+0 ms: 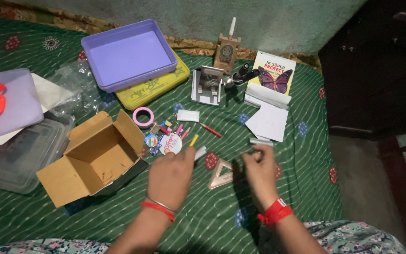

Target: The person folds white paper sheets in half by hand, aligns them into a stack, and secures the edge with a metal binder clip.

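At lower centre of the frame, the left hand (171, 175) pinches a small white tube (200, 153); its near end is hidden by fingers, its long axis slanting toward upper right. The right hand (260, 169) is curled, its grip unclear, beside a triangular ruler (220, 176) on the bed.

A red thread band and a thin silver bangle are worn on the wrist of the left hand (170, 176). A red thread, knotted with loose ends, is tied around the wrist of the right hand (261, 171). Below both wrists, floral-patterned grey-green clothing is seen.
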